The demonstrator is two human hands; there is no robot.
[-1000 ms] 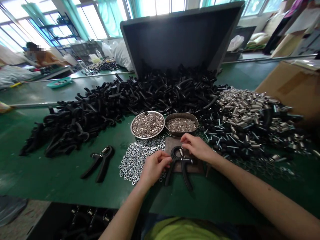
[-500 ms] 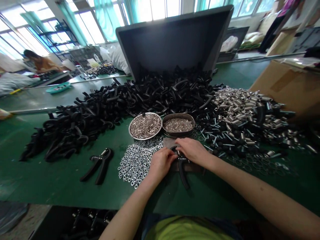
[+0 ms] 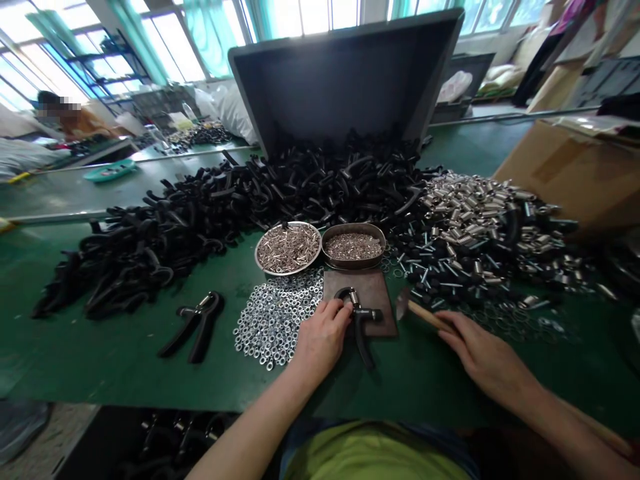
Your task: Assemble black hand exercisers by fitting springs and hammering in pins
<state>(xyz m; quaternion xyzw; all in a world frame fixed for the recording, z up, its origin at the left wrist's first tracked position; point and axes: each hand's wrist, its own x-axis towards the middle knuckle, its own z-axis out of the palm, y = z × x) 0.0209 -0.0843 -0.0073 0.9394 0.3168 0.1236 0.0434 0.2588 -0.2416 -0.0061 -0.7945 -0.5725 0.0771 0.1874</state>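
Note:
My left hand [image 3: 323,337] is closed on a black hand grip exerciser [image 3: 361,333], pressing it down on a square metal plate [image 3: 385,293]. The exerciser has a coil spring near its top and a knob sticking out to the right; part of its left side is hidden under my fingers. To the right, my right hand [image 3: 483,350] grips the wooden handle of a hammer [image 3: 425,315], whose head is at the plate's right edge. Left of my left hand lie many small metal washers [image 3: 273,323]. Another exerciser [image 3: 197,323] rests farther left on the table.
Behind the plate stand a round dish of metal pins [image 3: 289,250] and an oval tin of tiny parts [image 3: 354,247]. Black handles [image 3: 200,207] pile up before a tipped grey bin [image 3: 345,80]. Springs [image 3: 475,207] and knobbed bolts [image 3: 445,273] lie right, near a cardboard box [image 3: 570,173].
My right hand has left the exerciser, moved right and taken hold of the hammer. My left hand stays on the exerciser, and more of the plate shows.

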